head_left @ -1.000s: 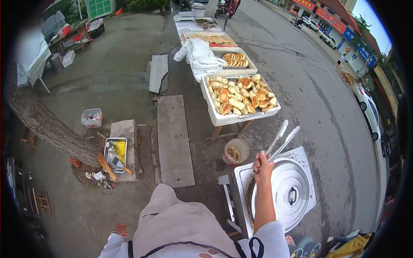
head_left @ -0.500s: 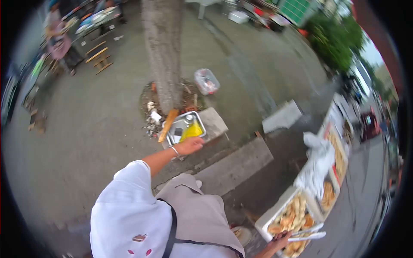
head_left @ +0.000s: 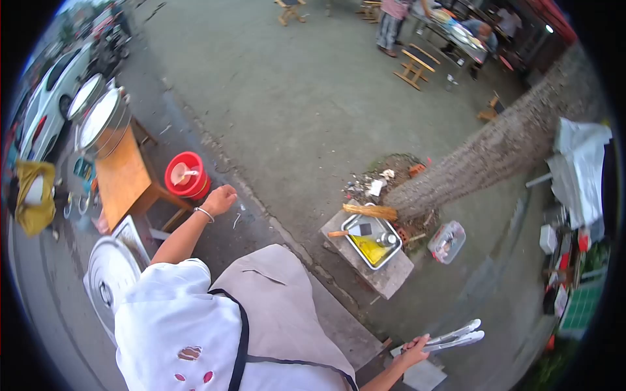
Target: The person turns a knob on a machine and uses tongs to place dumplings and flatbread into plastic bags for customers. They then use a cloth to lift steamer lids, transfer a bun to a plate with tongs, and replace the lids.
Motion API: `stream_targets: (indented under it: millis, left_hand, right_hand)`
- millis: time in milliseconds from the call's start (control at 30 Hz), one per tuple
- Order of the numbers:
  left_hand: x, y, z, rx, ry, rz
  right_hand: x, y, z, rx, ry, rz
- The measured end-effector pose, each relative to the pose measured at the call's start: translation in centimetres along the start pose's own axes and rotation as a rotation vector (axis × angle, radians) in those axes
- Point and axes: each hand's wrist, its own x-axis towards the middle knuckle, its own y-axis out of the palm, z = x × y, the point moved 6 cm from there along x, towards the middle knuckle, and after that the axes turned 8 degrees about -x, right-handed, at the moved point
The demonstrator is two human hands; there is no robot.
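Note:
My right hand [head_left: 412, 352] is closed around the near end of a pair of pale tongs [head_left: 450, 337]. The tongs point right over the pavement, their two tips slightly apart, with nothing visible between them. My left hand [head_left: 220, 200] hangs in the air with loosely bent fingers and no object showing in it. A bracelet [head_left: 205, 214] circles that wrist. Nearest to the left hand is a red bucket [head_left: 197, 189] on the ground, with a pink dipper [head_left: 183, 173] in its top.
On a stone slab [head_left: 392, 279] sits a metal tray [head_left: 375, 264] holding something yellow, a scraper and a jar. A tree trunk [head_left: 482, 156] leans beyond it, near a plastic tub [head_left: 447, 242]. Left are a wooden table [head_left: 124, 186], large pots [head_left: 104, 124] and a round lid [head_left: 112, 280]. People stand farther back.
My view and body have swung left. The boxes of fried dough have left view; the table, pots and red bucket have come in. The tongs remain in my right hand, now away from the dough.

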Motion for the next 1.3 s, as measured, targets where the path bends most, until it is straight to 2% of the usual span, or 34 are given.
stream_targets:
  millis: [67, 133, 200, 233, 333, 433, 533, 633, 700, 833, 867, 967, 1033, 1100, 1133, 1167, 1233, 1267, 1300]
  left_hand:
    - [-4.0, -3.5, 4.4, -0.057, -0.077, -0.125]
    - [-7.9, -4.8, 8.1, -0.155, -0.169, -0.169]
    - [-10.9, -5.1, 12.7, -0.254, -0.23, -0.206]
    - [-12.2, -5.6, 13.9, -0.353, -0.344, -0.182]
    - [-14.6, -7.5, 19.8, -0.364, -0.407, -0.284]
    - [-14.8, -10.9, 23.4, -0.493, -0.484, -0.459]
    - [-12.4, -14.4, 24.9, -0.522, -0.526, -0.615]
    - [-6.5, -14.7, 26.5, -0.583, -0.521, -0.638]
    - [-0.5, -16.2, 24.7, -0.653, -0.534, -0.558]
    - [16.7, -19.4, 22.7, -0.894, -0.287, -0.427]
    - [21.2, -21.7, 21.4, -0.906, -0.253, -0.387]
    - [34.7, -31.4, 17.1, -0.968, -0.127, -0.342]
    - [42.0, -37.3, 14.7, -1.012, -0.013, -0.32]
    - [46.6, -43.7, 13.2, -1.111, -0.002, -0.442]
    - [48.6, -46.3, 13.2, -1.17, 0.009, -0.512]
    - [50.3, -48.6, 14.5, -1.174, -0.01, -0.599]
    - [53.1, -52.5, 17.8, -1.176, -0.059, -0.765]
    - [54.1, -54.6, 19.6, -1.307, -0.047, -0.961]
    - [54.6, -56.6, 21.9, -1.378, -0.122, -1.055]
  right_hand:
    - [0.9, 7.8, 2.3, -0.008, -0.028, 0.176]
    - [0.2, 16.1, 3.4, -0.029, -0.028, 0.336]
    - [-1.6, 24.9, 4.0, -0.066, -0.035, 0.483]
    - [-3.0, 28.9, 4.8, -0.059, -0.076, 0.56]
    - [-8.1, 41.2, 6.9, -0.025, -0.178, 0.796]
    - [-13.6, 52.0, 9.4, -0.054, -0.227, 0.909]
    - [-19.7, 62.5, 11.8, -0.098, -0.238, 1.109]
    - [-25.6, 72.7, 14.0, -0.158, -0.285, 1.193]
    - [-29.9, 80.0, 15.0, -0.22, -0.336, 1.303]
    - [-39.1, 97.0, 17.2, -0.355, -0.515, 1.575]
    - [-41.2, 101.8, 17.6, -0.392, -0.571, 1.637]
    - [-51.3, 114.4, 21.1, -0.413, -1.255, 1.784]
    - [-58.8, 120.1, 22.1, -0.521, -1.094, 1.931]
    - [-67.7, 123.5, 24.1, -0.627, -1.2, 2.073]
    - [-71.8, 124.9, 24.4, -0.575, -1.173, 2.182]
    - [-75.8, 126.1, 24.2, -0.524, -1.141, 2.293]
    - [-83.3, 128.3, 23.3, -0.405, -1.304, 2.473]
    - [-86.7, 129.0, 22.8, -0.36, -1.369, 2.534]
    - [-89.9, 129.7, 22.3, -0.309, -1.436, 2.588]
